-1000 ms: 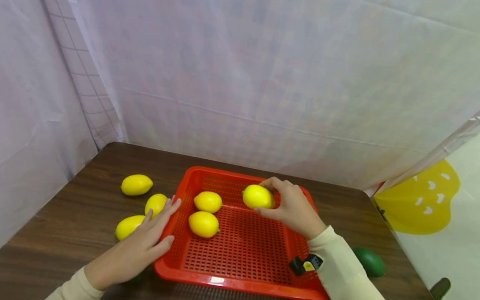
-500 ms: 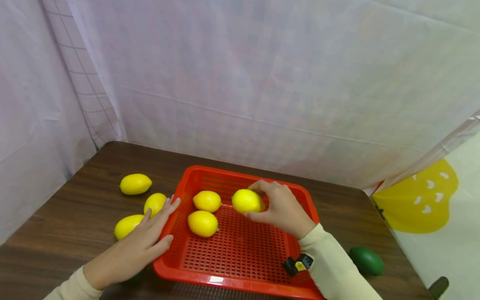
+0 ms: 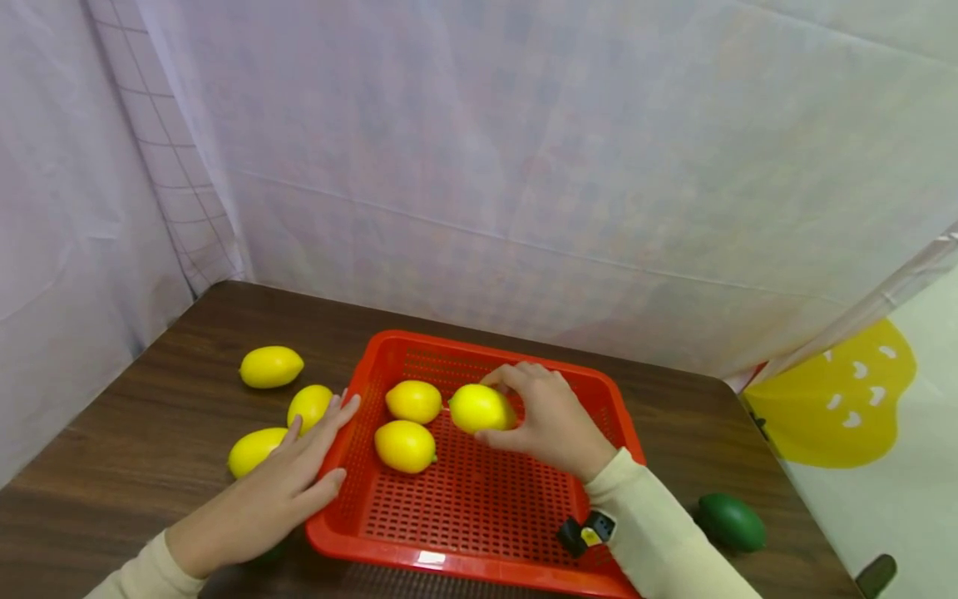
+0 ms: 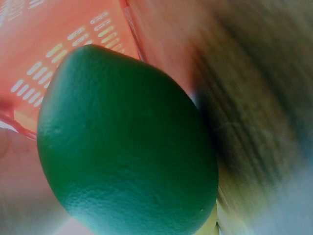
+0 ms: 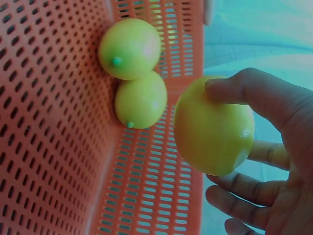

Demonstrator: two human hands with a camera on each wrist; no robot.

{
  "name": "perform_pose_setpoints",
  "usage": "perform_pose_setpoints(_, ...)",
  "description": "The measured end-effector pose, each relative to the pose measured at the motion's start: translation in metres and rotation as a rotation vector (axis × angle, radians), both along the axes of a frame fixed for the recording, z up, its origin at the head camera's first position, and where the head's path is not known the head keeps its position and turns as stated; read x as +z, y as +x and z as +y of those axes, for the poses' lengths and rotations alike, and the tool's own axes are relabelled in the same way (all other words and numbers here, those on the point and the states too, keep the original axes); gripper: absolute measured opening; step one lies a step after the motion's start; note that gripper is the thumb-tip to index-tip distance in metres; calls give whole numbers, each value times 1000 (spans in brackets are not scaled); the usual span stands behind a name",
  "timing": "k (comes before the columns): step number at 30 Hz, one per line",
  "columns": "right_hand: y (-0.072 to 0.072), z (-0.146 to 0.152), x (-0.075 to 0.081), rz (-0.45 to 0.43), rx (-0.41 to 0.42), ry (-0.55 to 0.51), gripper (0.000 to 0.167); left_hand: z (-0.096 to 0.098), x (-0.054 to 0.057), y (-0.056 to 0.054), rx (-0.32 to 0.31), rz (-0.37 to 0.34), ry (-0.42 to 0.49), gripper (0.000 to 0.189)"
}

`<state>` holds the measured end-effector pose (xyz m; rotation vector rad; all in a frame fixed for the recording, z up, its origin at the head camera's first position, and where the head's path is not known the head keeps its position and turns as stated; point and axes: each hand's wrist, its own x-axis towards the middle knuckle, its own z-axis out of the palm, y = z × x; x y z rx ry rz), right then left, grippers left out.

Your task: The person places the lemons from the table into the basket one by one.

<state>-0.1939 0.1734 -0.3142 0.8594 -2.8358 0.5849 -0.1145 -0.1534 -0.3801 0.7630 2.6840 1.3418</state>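
A yellow lemon is pinched between the thumb and fingers of my right hand, over the inside of a red plastic basket. Two more lemons lie against each other near the basket's left wall: the rear lemon and the front lemon. My left hand rests along the basket's left rim with its fingers straight. Under that hand, the left wrist view is filled by a dark green, smooth oval fruit beside the basket's perforated wall; the hand mostly hides it in the head view.
Left of the basket on the dark wooden table lie a far lemon, a middle lemon and a near lemon. A green fruit lies beyond my right sleeve. A white curtain hangs behind the table.
My right hand has moved left and slightly toward me with the lemon, closer to the two lemons in the basket. The left hand has stayed at the rim.
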Motion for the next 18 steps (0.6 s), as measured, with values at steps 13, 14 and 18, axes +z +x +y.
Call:
perform_pose_setpoints(13,1,-14,-6,-44,86,30,46,0,0,0,2,22,-10,69)
perform_pose_setpoints(14,1,-15,-7,-53,94,30,45,0,0,0,2,21,-9,69)
perform_pose_setpoints(18,1,-19,-9,-94,125,29,45,0,0,1,-3,13,-7,68)
